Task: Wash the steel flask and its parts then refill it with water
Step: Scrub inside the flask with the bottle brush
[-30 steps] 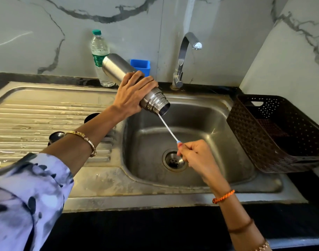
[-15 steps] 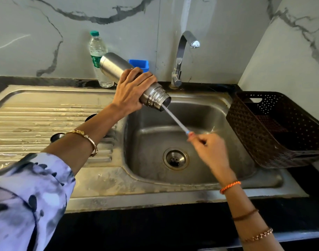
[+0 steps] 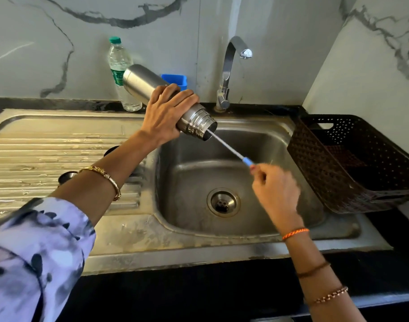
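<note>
Head view: left hand point(image 3: 167, 112) gripping steel flask point(image 3: 152, 89), tilting it mouth-down over sink point(image 3: 222, 228). Right hand point(image 3: 274, 191) pinching blue end of thin brush point(image 3: 231, 149), stem entering flask mouth. Two small dark parts point(image 3: 67, 177) lying on drainboard. Tap point(image 3: 229, 66), plastic bottle point(image 3: 119, 63), brown basket point(image 3: 338, 173) standing around.

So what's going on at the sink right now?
A person is scrubbing the inside of a steel flask. The left hand grips the flask, tilted with its open mouth down over the sink basin. The right hand pinches the blue handle of a thin bottle brush, whose far end is inside the flask's mouth. The tap shows no water running. Two dark round parts sit on the drainboard behind the left arm.
</note>
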